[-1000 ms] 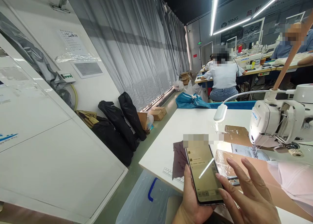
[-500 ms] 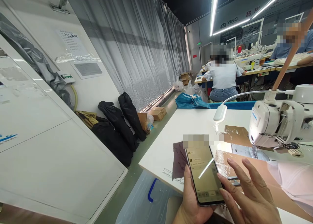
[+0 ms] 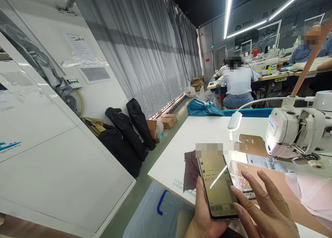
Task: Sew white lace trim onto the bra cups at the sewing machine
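Note:
A smartphone [image 3: 216, 193] with a lit screen lies tilted in my left hand [image 3: 203, 215], whose thumb runs along its left edge. My right hand [image 3: 269, 210] is open with its fingers spread. Its index finger and thumb are at the phone's right edge; whether they touch it I cannot tell. Beyond the phone's left side is a piece of dark brown fabric [image 3: 190, 172] on the white table [image 3: 168, 158]. A metal tool [image 3: 249, 195], partly hidden, lies behind my right fingers. Pale pink fabric [image 3: 311, 193] rests to the right.
A white sewing machine [image 3: 285, 130] with a small lamp [image 3: 234, 121] stands at the right. Below the table's left corner is a translucent plastic bin [image 3: 145, 210]. Black wrapped rolls [image 3: 124, 137] lean by the wall. A person [image 3: 238, 82] sits at another table ahead.
The view has shifted very slightly. A small green patch now shows at the right side of the phone's screen. Both hands keep nearly the same pose.

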The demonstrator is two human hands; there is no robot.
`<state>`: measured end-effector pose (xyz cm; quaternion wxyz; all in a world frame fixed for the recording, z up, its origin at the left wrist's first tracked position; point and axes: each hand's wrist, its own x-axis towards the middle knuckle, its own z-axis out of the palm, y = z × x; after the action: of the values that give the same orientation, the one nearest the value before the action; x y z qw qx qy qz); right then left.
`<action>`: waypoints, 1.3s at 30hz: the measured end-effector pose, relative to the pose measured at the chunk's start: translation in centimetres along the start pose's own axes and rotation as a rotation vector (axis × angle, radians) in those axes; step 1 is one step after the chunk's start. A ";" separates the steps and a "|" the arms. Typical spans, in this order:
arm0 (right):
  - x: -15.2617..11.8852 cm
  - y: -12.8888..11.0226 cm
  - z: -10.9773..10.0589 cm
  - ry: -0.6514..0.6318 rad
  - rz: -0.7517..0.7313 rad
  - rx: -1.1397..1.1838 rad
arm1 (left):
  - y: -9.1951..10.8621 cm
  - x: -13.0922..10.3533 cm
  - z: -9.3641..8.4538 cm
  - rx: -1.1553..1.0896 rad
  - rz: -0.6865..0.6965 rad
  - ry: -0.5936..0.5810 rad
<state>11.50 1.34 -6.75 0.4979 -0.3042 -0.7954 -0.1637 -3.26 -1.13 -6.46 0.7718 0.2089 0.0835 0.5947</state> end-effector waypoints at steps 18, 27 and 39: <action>0.6 -0.2 -0.5 0.036 -0.070 0.057 | -0.5 0.2 -0.6 -0.034 -0.030 0.001; 0.9 -0.7 -0.3 0.001 -0.159 0.081 | -0.4 0.1 -0.2 0.020 -0.016 -0.048; 0.7 -0.8 0.1 0.001 -0.171 0.101 | -0.5 0.0 -0.1 0.002 0.026 -0.055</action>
<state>10.73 1.01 -6.12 0.4971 -0.2096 -0.8256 -0.1652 -2.90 -1.21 -6.73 0.7658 0.2271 0.0604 0.5986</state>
